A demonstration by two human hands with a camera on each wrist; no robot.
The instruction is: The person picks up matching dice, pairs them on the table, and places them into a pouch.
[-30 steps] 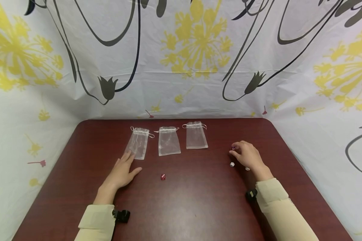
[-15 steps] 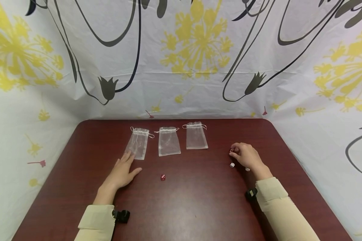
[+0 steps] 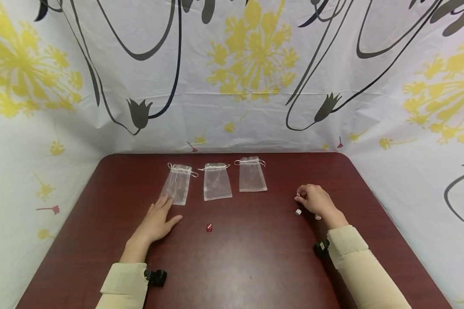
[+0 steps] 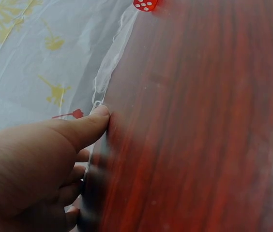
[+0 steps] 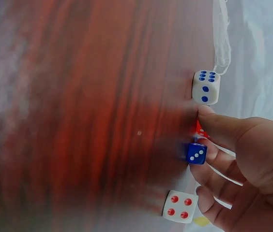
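Note:
My right hand [image 3: 318, 201] is at the right side of the table, thumb and fingertips pinching a red die [image 5: 201, 129]. Right by those fingers in the right wrist view sits a blue die [image 5: 197, 153] with white pips. A white die with blue pips [image 5: 206, 87] lies just past the thumb tip, and a white die with red pips [image 5: 180, 207] is nearer the wrist. My left hand [image 3: 152, 223] rests on the table, fingers extended, fingertips on the lower corner of the leftmost sheer drawstring bag [image 3: 178, 184].
Two more sheer drawstring bags, a middle bag [image 3: 217, 184] and a right bag [image 3: 252, 177], lie flat near the far edge. Another red die [image 3: 209, 228] sits mid-table. A patterned curtain [image 3: 232, 120] hangs behind the dark red table [image 3: 232, 266].
My right hand has shifted slightly nearer to me, and a red die now shows at its fingertips where a purplish one showed earlier. My left hand has stayed in place.

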